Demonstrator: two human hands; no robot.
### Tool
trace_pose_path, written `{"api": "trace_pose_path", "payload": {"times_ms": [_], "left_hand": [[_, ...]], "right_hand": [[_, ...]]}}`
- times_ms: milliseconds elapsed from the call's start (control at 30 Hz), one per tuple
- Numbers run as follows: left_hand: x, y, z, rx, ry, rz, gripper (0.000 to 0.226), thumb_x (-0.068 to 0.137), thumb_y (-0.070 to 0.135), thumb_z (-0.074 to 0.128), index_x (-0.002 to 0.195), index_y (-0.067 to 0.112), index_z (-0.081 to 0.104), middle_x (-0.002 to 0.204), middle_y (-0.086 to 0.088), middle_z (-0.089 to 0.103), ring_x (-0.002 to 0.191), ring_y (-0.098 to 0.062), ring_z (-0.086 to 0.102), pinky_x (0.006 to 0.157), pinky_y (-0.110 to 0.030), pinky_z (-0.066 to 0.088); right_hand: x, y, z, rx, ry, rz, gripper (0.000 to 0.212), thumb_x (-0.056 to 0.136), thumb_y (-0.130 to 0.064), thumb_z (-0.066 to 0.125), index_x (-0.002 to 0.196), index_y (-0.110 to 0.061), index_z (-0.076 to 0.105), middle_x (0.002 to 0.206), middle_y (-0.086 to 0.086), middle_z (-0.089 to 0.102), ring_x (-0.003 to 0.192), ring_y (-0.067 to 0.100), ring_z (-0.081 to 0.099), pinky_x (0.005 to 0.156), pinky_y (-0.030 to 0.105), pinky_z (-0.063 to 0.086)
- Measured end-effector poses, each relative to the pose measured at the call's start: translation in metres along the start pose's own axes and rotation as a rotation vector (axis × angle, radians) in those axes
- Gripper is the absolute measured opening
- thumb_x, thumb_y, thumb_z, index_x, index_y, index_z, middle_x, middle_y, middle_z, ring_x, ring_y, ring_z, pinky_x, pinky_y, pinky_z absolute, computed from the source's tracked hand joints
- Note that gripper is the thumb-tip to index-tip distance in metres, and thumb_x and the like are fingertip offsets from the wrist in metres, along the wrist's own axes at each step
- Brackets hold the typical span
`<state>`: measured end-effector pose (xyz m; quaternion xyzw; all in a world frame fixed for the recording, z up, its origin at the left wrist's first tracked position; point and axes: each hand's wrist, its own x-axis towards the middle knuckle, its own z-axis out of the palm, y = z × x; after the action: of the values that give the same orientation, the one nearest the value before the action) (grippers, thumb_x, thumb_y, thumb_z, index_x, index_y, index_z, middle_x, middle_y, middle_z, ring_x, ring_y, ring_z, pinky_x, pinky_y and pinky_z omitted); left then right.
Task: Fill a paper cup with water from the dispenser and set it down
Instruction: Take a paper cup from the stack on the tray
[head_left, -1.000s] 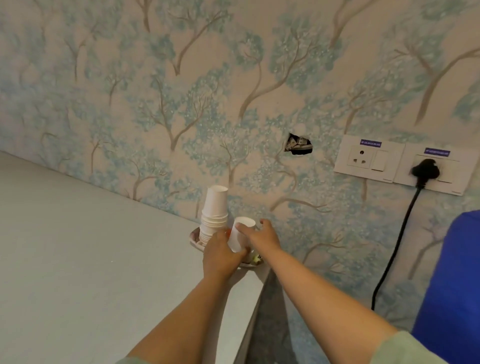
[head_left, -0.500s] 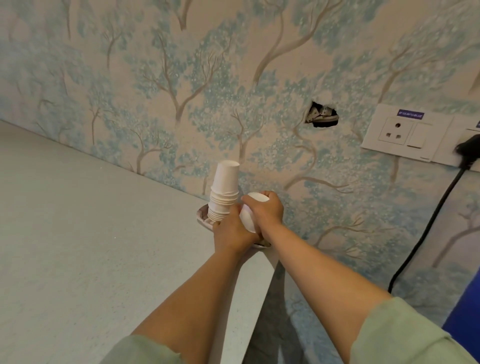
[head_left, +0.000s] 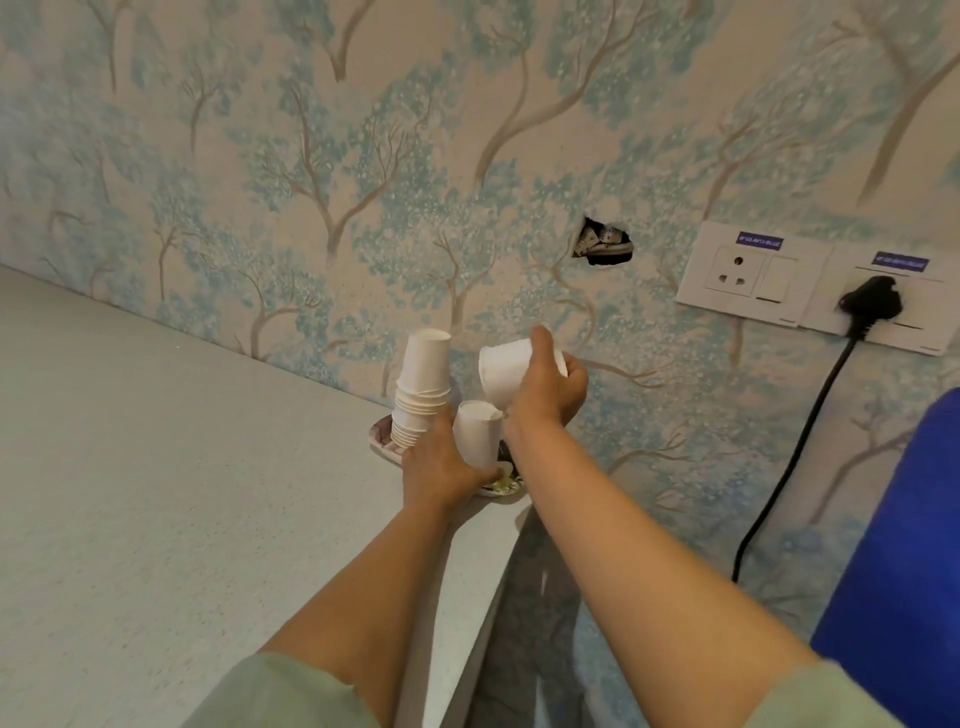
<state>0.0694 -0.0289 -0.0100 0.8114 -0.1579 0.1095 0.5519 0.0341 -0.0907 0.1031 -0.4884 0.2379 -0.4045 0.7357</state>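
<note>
Our right hand (head_left: 545, 395) is closed around one white paper cup (head_left: 501, 371). The cup is up in the air and tipped on its side, with its open mouth facing left. A moment ago this cup sat on top of the short cup pile, and both our hands were squeezed around it. Now it has come free and sits just above and to the right of that pile.

Our left hand (head_left: 441, 462) grips the short white pile of upside-down cups (head_left: 477, 434) and holds it down on the small flowery plate (head_left: 382, 441). The tall stack of white paper cups (head_left: 422, 387) stands just to the left on the same plate, at the far right corner of the pale grey surface (head_left: 156, 493), close to the wall.

We think this means the picking step is done: we have one cup by itself. It is empty as far as we can see. The big blue thing (head_left: 904, 571) at the right edge may be the water bottle of the dispenser, but we cannot tell for sure. Next we likely need to turn the cup mouth up and carry it to the right. A thin paper cup can squash if we squeeze hard.
</note>
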Motion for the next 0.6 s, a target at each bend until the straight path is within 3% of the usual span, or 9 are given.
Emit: {"api": "trace_pose_path", "payload": {"times_ms": [100,167,300,433,600], "left_hand": [[-0.007,0.003,-0.003,-0.14,-0.035,0.019,0.082,0.052,0.042,0.087,0.124,0.032,0.048,0.11,-0.004,0.067,0.102,-0.026,0.065,0.082,-0.054,0.055],[-0.017,0.004,-0.007,-0.108,-0.032,0.043,0.088,0.052,0.039,0.088,0.128,0.028,0.045,0.118,-0.007,0.063,0.108,-0.028,0.062,0.086,-0.054,0.053],[-0.05,0.009,-0.021,0.051,-0.013,0.077,0.095,0.059,0.045,0.085,0.137,0.019,0.036,0.132,-0.009,0.054,0.12,-0.029,0.052,0.096,-0.049,0.047],[-0.101,0.017,-0.039,0.199,-0.042,0.029,0.095,0.069,0.041,0.079,0.144,0.014,0.026,0.145,-0.011,0.042,0.132,-0.03,0.041,0.103,-0.045,0.041],[-0.17,0.035,-0.066,0.309,-0.119,-0.036,0.091,0.074,0.043,0.074,0.144,0.007,0.028,0.149,-0.017,0.037,0.133,-0.032,0.041,0.107,-0.044,0.039]], "right_hand": [[-0.018,0.0,-0.028,0.203,-0.052,0.248,0.038,0.072,-0.051,0.064,0.085,-0.016,0.06,0.085,0.004,0.063,0.073,0.018,0.059,0.053,0.027,0.043],[-0.029,0.003,-0.047,0.276,-0.112,0.338,0.035,0.08,-0.051,0.054,0.079,-0.016,0.057,0.081,0.006,0.06,0.066,0.017,0.055,0.051,0.025,0.041],[-0.055,0.008,-0.087,0.426,-0.185,0.468,0.037,0.091,-0.046,0.042,0.091,-0.011,0.054,0.083,0.011,0.054,0.066,0.018,0.049,0.049,0.023,0.043],[-0.095,0.008,-0.129,0.484,-0.272,0.55,0.04,0.088,-0.049,0.049,0.092,-0.009,0.053,0.093,0.015,0.054,0.076,0.023,0.053,0.045,0.021,0.052],[-0.151,-0.013,-0.18,0.529,-0.461,0.597,0.033,0.082,-0.036,0.062,0.098,-0.008,0.056,0.097,0.013,0.055,0.085,0.023,0.055,0.056,0.028,0.058]]}}
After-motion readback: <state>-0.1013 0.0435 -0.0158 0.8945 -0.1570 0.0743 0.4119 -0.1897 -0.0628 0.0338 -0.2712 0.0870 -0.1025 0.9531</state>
